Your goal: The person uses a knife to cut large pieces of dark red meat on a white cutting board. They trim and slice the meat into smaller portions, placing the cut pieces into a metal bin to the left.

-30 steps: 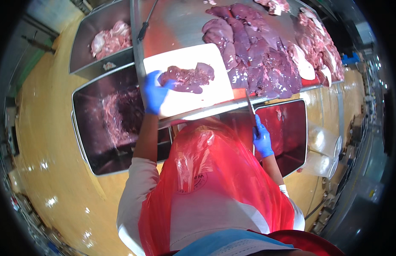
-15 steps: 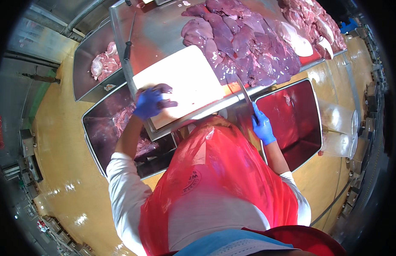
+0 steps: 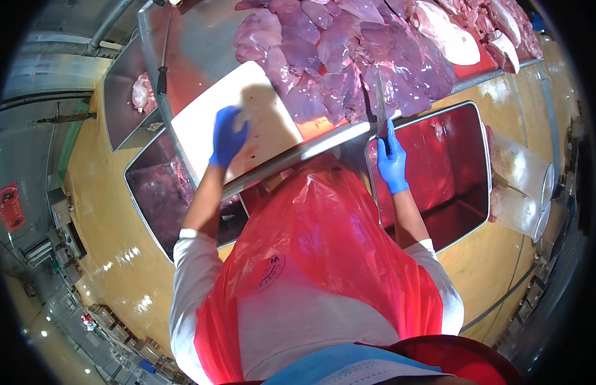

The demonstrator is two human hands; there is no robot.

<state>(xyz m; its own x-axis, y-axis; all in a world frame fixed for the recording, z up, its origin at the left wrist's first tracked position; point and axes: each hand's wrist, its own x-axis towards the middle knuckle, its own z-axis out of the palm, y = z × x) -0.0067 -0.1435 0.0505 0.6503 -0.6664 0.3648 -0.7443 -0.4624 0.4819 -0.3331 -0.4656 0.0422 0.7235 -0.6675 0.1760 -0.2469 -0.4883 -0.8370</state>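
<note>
From the head camera I saw my left hand in its blue glove hanging over the white rectangular cutting board, fingers curled loosely together and holding nothing; whether it touched the board I could not tell. The board itself carried no meat, only a few dark smears near the glove. My right hand, also gloved in blue, was closed around the handle of a long narrow steel knife, its blade pointing away from me toward the far heap of dark purple liver slabs piled just right of the board. Near me on the right sat a deep steel bin with a red-stained inside; on the left, below the board, a second steel bin held dark meat. A red plastic apron covered my front.
</note>
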